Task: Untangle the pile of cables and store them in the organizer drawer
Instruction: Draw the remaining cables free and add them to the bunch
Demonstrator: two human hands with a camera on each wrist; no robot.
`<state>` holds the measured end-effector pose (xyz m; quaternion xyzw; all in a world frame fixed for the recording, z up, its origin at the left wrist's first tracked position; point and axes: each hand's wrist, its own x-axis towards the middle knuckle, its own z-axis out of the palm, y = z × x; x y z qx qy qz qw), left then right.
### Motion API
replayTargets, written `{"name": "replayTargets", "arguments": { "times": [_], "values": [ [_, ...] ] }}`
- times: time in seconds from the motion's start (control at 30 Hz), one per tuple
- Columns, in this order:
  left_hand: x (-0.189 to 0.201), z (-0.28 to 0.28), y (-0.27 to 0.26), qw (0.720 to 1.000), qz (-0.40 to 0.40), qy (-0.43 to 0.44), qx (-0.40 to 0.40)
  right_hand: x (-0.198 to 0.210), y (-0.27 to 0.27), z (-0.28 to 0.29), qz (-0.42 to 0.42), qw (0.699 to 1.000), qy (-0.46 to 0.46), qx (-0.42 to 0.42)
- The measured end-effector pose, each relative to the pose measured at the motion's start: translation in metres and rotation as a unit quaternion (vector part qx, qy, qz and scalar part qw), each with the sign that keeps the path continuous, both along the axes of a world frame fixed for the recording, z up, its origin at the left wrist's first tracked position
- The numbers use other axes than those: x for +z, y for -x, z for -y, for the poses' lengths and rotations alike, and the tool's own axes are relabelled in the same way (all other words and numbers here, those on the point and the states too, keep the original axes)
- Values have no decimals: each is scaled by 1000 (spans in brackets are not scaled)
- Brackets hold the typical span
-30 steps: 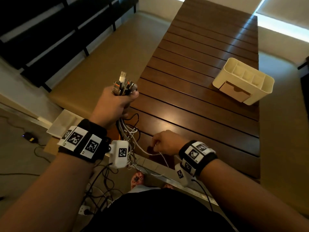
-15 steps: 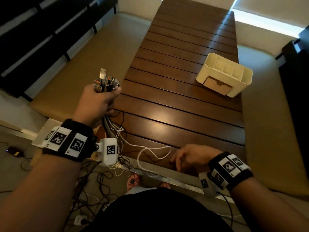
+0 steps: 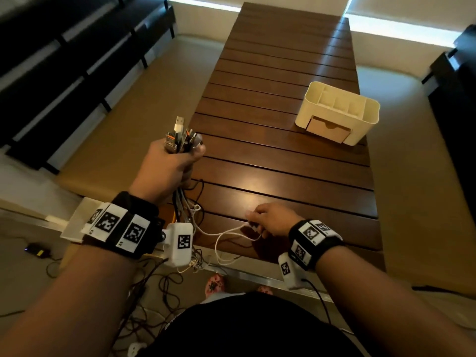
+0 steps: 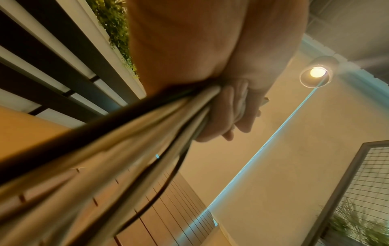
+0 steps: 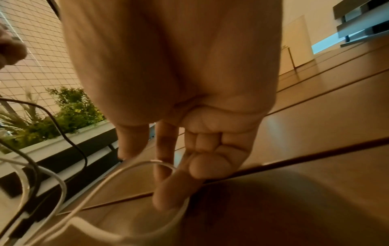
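Note:
My left hand [image 3: 172, 163] grips a bundle of cables [image 3: 180, 140] upright by the table's near left corner, USB plugs sticking out above the fist. The cords [image 4: 130, 133] run down out of the fist and hang past the table edge. My right hand [image 3: 270, 220] rests low on the near slat and holds a loop of white cable [image 3: 226, 235] with curled fingers [image 5: 174, 191]. The white cable [image 5: 101, 183] runs left to the hanging bundle. The cream organizer [image 3: 337, 112] with its tan drawer [image 3: 328, 128] shut stands on the table's right side, far from both hands.
The dark slatted wooden table [image 3: 283, 163] stretches away ahead. Tan benches [image 3: 128, 104] flank it on both sides. More cables [image 3: 154, 292] and a small black device [image 3: 38, 249] lie on the floor at lower left.
The right hand has moved back left along the near slat and taken up the white cable loop. The left hand still holds the bundle upright. The head view has shifted.

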<state>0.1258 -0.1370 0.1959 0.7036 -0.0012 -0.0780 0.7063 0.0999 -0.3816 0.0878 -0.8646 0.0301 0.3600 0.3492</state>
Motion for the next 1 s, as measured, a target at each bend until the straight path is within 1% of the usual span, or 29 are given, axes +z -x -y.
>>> {"name": "replayTargets", "arguments": {
  "times": [0.07, 0.13, 0.2, 0.23, 0.3, 0.33, 0.43, 0.5, 0.57, 0.63, 0.7, 0.77, 0.8, 0.87, 0.9, 1.0],
  "values": [
    [0, -2, 1, 1000, -1, -1, 1, 0, -2, 0, 31, 999, -10, 19],
    [0, -6, 2, 1000, -1, -2, 10, 5, -1, 2, 39, 997, -48, 37],
    [0, -9, 2, 1000, 1, 0, 12, 10, 4, 5, 17, 991, -115, 60],
    [0, -10, 1, 1000, 1, 1, 15, 12, 6, 6, 7, 989, -128, 77],
    [0, -13, 0, 1000, 0, 2, 26, 16, 10, 7, -5, 988, -100, 121],
    [0, -14, -1, 999, 1, 3, 32, 18, 13, 7, -24, 986, -79, 144],
    [0, -15, -2, 1000, 0, 4, 31, 22, 19, 10, -112, 970, -24, 212],
    [0, -13, -1, 1000, -6, 5, 27, 26, 21, 12, -117, 965, -12, 234],
    [0, -9, 1, 1000, -8, 5, 23, 31, 18, 13, -73, 972, -5, 226],
    [2, -3, 2, 1000, -9, 6, 18, 38, 13, 11, -4, 980, 28, 197],
    [3, 3, 2, 1000, -11, 4, 14, 42, 8, 8, 62, 980, 58, 182],
    [5, 7, 2, 1000, -9, 2, 6, 46, 6, 4, 111, 979, 55, 165],
    [7, 9, 1, 1000, -5, 4, 2, 47, 5, 2, 129, 981, 35, 142],
    [10, 15, 1, 1000, 0, 9, -6, 47, 5, -1, 141, 986, -50, 73],
    [12, 19, 2, 1000, 1, 14, -11, 49, 4, -4, 141, 984, -97, 48],
    [21, 38, 4, 998, 3, 55, -33, 64, -1, -14, 157, 968, -190, 39]
  ]
}}
